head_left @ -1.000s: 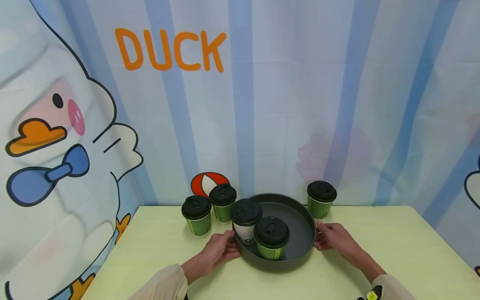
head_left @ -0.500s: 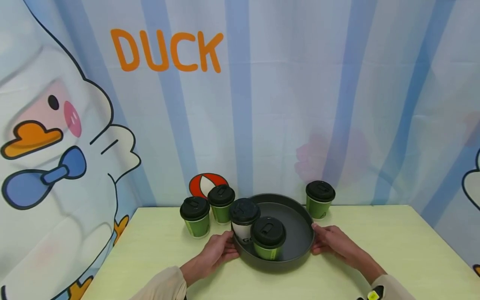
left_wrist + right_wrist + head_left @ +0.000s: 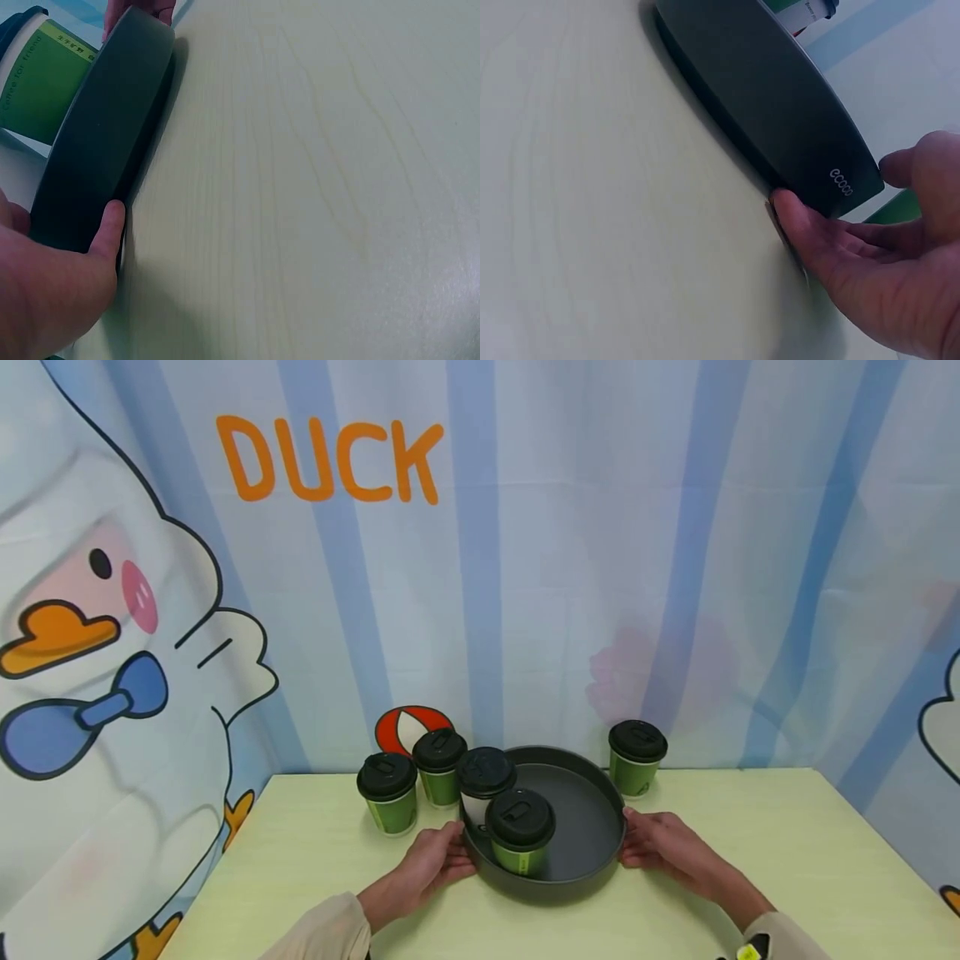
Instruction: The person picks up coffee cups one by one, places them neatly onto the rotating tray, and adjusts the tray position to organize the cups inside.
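Head view: five lidded paper cups, one round tray, two hands, one bench (image 3: 787, 860). A printed curtain (image 3: 562, 568) hangs behind; at far left it bears a duck figure (image 3: 60, 827), then the orange lettering "DUCK" (image 3: 330, 462).

From the left, two green cups stand upright on the bench: the outer green cup (image 3: 393, 812) and, just beside it and farther back, the rear green cup (image 3: 440, 787). A printed red-and-white ball (image 3: 411, 727) shows above them.

Next is the dark grey tray (image 3: 588, 818), at the middle of the bench. Two upright cups occupy its left half: a white cup (image 3: 474, 810) and, in front, a green cup (image 3: 519, 858), which partly covers the white one. Whether these two touch cannot be told. The fifth, a right-hand green cup (image 3: 634, 774), stands on the bench behind the tray's right side.

The left hand (image 3: 429, 867) grasps the tray's left wall, one finger along its lower edge. The right hand (image 3: 667, 852) grasps the opposite side, thumb at the rim, fingers at the base, near the "ecoco" marking (image 3: 840, 182). Both forearms reach in from the front, beige-sleeved.
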The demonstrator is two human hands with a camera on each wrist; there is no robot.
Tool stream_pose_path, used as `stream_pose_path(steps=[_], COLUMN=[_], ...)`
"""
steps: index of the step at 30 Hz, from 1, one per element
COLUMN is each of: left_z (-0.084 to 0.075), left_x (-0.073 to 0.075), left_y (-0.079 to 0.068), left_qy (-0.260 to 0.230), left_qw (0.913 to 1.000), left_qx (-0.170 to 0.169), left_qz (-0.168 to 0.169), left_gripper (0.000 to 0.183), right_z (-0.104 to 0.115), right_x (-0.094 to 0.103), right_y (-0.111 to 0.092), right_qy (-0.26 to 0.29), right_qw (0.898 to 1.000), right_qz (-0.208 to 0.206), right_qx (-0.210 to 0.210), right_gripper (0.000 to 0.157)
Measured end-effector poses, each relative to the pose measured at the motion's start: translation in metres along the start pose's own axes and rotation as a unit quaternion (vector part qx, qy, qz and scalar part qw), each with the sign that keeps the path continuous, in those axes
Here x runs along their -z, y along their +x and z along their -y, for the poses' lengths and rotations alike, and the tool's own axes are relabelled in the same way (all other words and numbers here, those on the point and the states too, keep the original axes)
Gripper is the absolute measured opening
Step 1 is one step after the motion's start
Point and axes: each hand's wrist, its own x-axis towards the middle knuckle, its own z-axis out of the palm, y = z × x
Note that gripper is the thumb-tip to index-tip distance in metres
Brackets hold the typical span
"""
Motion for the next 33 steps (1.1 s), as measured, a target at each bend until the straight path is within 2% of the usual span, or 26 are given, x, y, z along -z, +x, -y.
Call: stream_pose_path(steps=[4, 8, 14, 20, 23, 29, 33], left_z=[0.001, 0.002, 0.002, 0.0, 0.0, 0.0, 0.0], left_x=[0.0, 0.001, 0.001, 0.002, 0.002, 0.001, 0.0], left_y=[0.001, 0.002, 0.001, 0.002, 0.002, 0.002, 0.003], left_qy=[-0.002, -0.006, -0.006, -0.002, -0.001, -0.006, -0.008], left_qw=[1.0, 1.0, 1.0, 1.0, 1.0, 1.0, 1.0], left_qx=[-0.003, -0.003, -0.002, -0.004, -0.003, -0.003, -0.004], left_qz=[0.001, 0.001, 0.002, 0.003, 0.002, 0.002, 0.003], left_gripper=[0.03, 0.029, 0.029, 0.03, 0.03, 0.029, 0.028], right_z=[0.0, -0.001, -0.001, 0.003, 0.003, 0.001, 0.001], right_x=[-0.002, -0.002, 0.001, 0.004, 0.005, 0.004, 0.004], right_y=[0.008, 0.01, 0.001, -0.005, -0.002, 0.007, 0.007], right_qy=[0.006, 0.011, 0.024, 0.009, 0.014, 0.023, 0.025], right_qw=[1.0, 1.0, 0.999, 0.996, 0.997, 1.0, 0.999], right_qz=[-0.027, -0.024, 0.02, 0.082, 0.07, 0.01, 0.018], right_qx=[0.006, 0.002, -0.007, -0.026, -0.026, -0.007, -0.013], right_gripper=[0.062, 0.059, 0.051, 0.048, 0.053, 0.06, 0.057])
